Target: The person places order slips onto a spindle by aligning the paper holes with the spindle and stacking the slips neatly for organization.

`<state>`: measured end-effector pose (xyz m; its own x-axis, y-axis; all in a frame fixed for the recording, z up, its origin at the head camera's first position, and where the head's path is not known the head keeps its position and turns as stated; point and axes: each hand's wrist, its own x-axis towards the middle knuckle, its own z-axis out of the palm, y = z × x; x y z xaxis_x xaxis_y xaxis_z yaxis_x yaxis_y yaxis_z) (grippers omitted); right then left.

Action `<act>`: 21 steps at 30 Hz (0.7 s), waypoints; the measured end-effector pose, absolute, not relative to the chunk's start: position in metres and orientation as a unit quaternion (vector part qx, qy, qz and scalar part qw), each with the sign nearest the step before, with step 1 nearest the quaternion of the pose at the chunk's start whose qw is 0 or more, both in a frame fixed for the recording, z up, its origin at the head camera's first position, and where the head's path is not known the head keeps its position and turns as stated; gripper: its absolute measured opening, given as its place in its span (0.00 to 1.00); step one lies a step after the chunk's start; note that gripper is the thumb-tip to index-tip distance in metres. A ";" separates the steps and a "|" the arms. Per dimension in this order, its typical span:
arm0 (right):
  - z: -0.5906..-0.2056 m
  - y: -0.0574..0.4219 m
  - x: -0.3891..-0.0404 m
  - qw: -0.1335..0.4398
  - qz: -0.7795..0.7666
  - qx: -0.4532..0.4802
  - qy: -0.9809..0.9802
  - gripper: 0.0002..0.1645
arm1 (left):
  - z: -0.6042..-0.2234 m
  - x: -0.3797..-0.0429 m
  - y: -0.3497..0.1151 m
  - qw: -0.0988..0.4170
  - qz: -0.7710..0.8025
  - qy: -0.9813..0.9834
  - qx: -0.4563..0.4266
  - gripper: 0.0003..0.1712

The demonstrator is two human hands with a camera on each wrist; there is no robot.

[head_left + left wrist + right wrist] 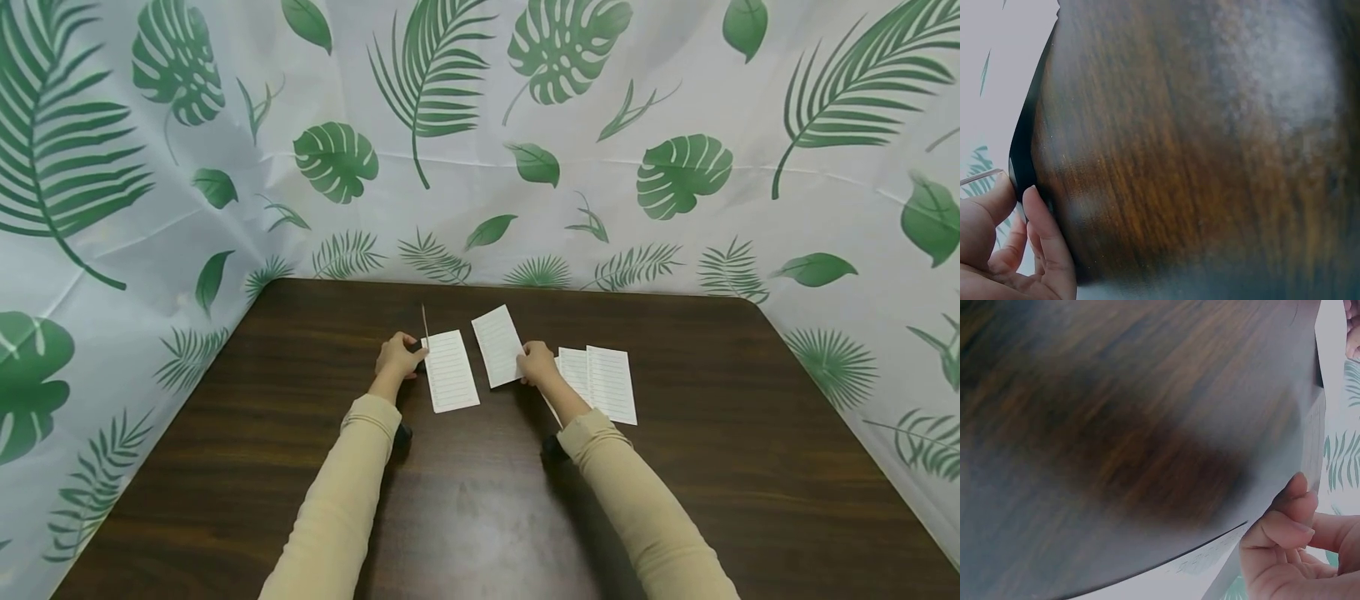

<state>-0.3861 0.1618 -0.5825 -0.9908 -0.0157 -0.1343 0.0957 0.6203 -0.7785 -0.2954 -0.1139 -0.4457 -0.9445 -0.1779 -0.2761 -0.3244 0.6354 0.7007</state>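
My left hand pinches the left edge of a white lined paper card between thumb and fingers. A thin, light-brown strip stands up by that hand; in the left wrist view a slim pale strip comes out beside the thumb. What it is, I cannot tell. My right hand pinches the lower right edge of a second lined card, which tilts to the left. In the right wrist view, the thumb and curled fingers meet at the card's edge.
Two more lined cards overlap on the dark wooden table, right of my right hand, partly hidden by the forearm. Black wrist straps show under the sleeves. A leaf-print curtain hangs behind and along the table's sides.
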 end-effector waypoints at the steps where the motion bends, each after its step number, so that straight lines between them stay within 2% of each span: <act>1: -0.581 0.162 -0.385 0.066 -0.438 0.024 0.896 0.13 | -0.445 -0.295 -0.114 0.091 0.403 0.900 -0.139 0.22; 5: -0.583 0.164 -0.383 0.069 -0.455 0.014 0.888 0.14 | -0.445 -0.295 -0.114 0.091 0.396 0.903 -0.137 0.22; 8: -0.598 0.164 -0.392 0.060 -0.470 -0.001 0.881 0.14 | -0.447 -0.298 -0.114 0.099 0.393 0.902 -0.146 0.22; 11: -0.612 0.164 -0.400 0.070 -0.468 0.020 0.880 0.12 | -0.462 -0.308 -0.117 0.106 0.396 0.900 -0.148 0.23; 13: -0.617 0.164 -0.403 0.073 -0.472 0.026 0.878 0.11 | -0.481 -0.316 -0.123 0.083 0.403 0.902 -0.131 0.24; 16: -0.600 0.160 -0.393 0.070 -0.475 0.027 0.877 0.09 | -0.490 -0.322 -0.126 0.079 0.404 0.903 -0.123 0.25; 19: -0.543 0.148 -0.356 0.086 -0.467 0.025 0.880 0.10 | -0.483 -0.320 -0.124 0.081 0.408 0.899 -0.135 0.23; 21: -0.502 0.138 -0.328 0.093 -0.462 0.031 0.882 0.10 | -0.464 -0.307 -0.118 0.093 0.406 0.898 -0.143 0.19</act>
<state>-0.3284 0.1380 -0.5022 -0.9808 -0.0313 -0.1925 0.1404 0.5716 -0.8085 -0.3074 -0.1183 -0.4637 -0.9417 -0.1822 -0.2828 -0.3326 0.6298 0.7019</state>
